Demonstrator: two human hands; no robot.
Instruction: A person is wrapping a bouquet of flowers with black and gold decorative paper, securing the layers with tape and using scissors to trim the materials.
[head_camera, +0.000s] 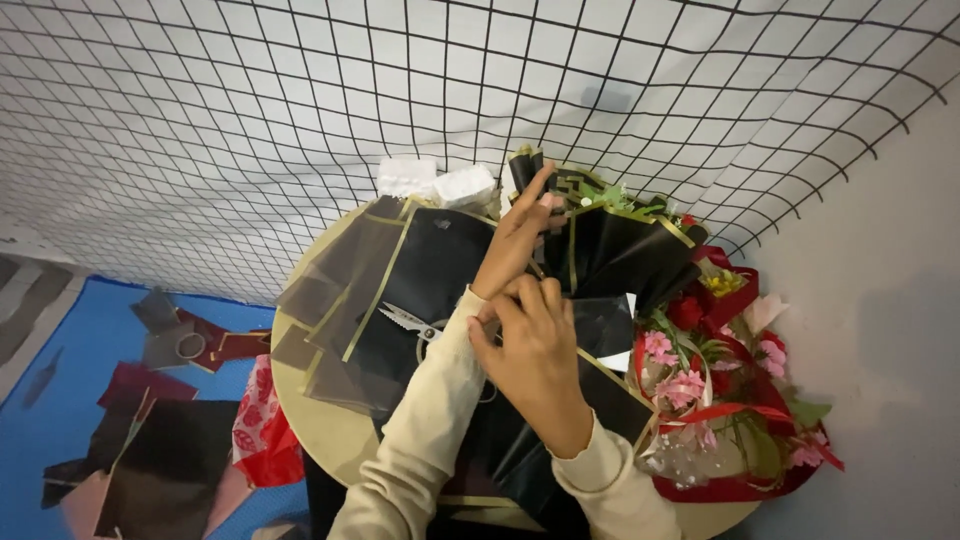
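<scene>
My left hand (520, 240) reaches up the round table with its fingers stretched out flat against a black wrapping sheet with gold edges (620, 255), which is folded around green stems. My right hand (535, 350) lies just below it. Its fingers are curled and pinch the black sheet near my left wrist. Both arms wear cream sleeves. Silver scissors (408, 320) lie on a stack of black and smoky translucent sheets (350, 290) to the left of my hands.
A red-wrapped bouquet with pink flowers (720, 390) lies at the right of the beige round table (320, 420). White packets (435, 180) sit at the table's back. A wire grid (300, 100) covers the wall. Paper scraps and a red bag (262, 420) lie on a blue mat (80, 320).
</scene>
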